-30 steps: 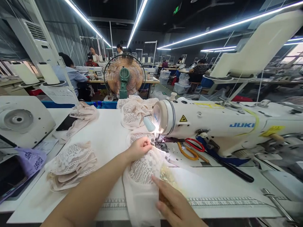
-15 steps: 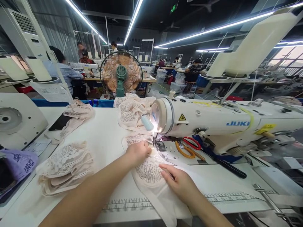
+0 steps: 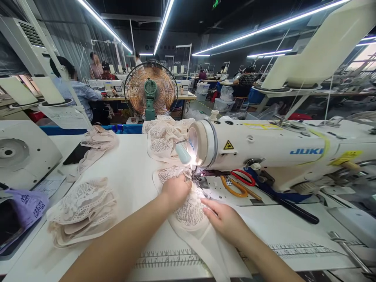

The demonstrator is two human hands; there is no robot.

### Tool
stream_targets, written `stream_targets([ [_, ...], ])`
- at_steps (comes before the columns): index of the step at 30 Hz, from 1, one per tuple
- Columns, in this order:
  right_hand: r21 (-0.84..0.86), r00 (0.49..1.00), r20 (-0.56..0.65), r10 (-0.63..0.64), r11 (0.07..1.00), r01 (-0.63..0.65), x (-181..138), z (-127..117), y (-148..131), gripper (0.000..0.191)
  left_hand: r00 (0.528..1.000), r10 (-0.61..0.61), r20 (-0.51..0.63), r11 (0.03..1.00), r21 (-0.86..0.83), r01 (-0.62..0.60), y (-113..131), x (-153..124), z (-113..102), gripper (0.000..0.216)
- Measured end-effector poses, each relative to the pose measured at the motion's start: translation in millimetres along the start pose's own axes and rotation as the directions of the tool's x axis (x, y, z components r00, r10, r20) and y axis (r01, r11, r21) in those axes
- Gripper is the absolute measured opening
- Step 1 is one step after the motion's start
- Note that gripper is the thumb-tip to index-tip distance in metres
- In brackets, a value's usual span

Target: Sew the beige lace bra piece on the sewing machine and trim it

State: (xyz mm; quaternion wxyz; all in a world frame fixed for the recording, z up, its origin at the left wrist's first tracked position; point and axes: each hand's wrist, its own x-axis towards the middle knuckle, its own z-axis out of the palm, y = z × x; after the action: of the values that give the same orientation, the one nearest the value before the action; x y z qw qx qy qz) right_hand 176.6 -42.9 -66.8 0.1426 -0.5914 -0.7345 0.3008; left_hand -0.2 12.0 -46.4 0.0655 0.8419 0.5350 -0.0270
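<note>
Left hand point(image 3: 176, 190) pinches lace point(image 3: 188, 211) at needle point(image 3: 194, 177); right hand point(image 3: 225, 220) flat, pressing lace; feed evenly, fingers clear

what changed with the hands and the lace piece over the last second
The right hand moved up from the table's near edge and now lies flat on the lace piece, close to the presser foot. The lace lies flatter and spread out. The left hand stayed pressed on the lace beside the needle. The scissors, the lace stack and the sewing machine did not move.
</note>
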Motion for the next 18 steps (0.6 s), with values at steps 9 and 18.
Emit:
stream_targets([
  [9,-0.042,1.000,0.018,-0.012,0.999,0.012,6.5,-0.3,0.1,0.050,1.000,0.007,0.010,0.998,0.065,-0.008,1.0,1.0,1.0,0.043],
  [18,-0.088,0.998,0.058,0.006,0.996,-0.001,12.2,-6.9,-5.3,0.051,0.997,-0.040,-0.062,0.999,-0.003,0.040,-3.9,-1.4,-2.1,0.032],
])
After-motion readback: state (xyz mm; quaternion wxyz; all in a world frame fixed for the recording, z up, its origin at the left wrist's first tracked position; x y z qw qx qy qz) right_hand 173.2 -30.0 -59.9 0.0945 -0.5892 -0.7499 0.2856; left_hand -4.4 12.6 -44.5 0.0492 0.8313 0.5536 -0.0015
